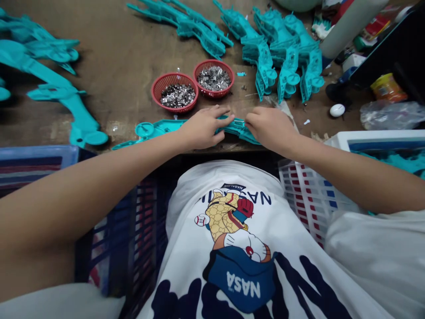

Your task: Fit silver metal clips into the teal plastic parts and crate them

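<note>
A long teal plastic part [162, 128] lies along the near edge of the table, a round cup shape towards its left end. My left hand [206, 127] grips the middle of this part, thumb and fingers around it. At the part's right portion, my right hand [269, 128] is closed in a pinch. Whatever its fingertips hold is hidden. Just beyond my left hand stand two red plastic baskets, the left basket [155, 91] and the right basket [231, 82]. Both contain small shiny metal pieces [178, 95].
Teal parts lie at the left [59, 84], at the back [186, 22] and in a row at back right [282, 48]. A blue crate [71, 153] and a white crate [338, 139] flank my lap. A grey post [352, 31] and a plastic bag [392, 115] are at right.
</note>
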A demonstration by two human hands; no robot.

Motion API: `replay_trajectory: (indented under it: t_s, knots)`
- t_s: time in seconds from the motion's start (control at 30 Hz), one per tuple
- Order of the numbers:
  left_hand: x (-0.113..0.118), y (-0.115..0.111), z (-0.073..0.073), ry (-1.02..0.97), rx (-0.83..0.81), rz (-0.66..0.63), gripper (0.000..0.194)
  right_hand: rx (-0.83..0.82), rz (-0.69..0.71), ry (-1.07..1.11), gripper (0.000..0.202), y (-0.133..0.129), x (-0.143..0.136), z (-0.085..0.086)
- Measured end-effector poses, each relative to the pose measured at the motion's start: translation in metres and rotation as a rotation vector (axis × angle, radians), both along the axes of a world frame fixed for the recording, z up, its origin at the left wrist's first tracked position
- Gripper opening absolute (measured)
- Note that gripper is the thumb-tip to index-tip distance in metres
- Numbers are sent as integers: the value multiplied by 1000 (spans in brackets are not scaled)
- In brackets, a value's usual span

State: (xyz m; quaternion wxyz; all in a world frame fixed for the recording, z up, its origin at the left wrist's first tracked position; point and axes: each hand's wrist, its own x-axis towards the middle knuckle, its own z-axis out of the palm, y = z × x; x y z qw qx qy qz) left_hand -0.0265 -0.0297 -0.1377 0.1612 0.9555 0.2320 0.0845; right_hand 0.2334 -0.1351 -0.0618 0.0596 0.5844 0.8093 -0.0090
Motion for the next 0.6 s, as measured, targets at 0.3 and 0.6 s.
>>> replay_trajectory:
  t_s: [0.3, 0.6]
  knots:
    - [3, 1, 0, -16, -52, -22, 94, -15, 13, -67, 43, -4, 0, -5]
    - [7, -6, 8, 105, -52, 3, 100, -63, 29, 9, 36, 7, 3, -17]
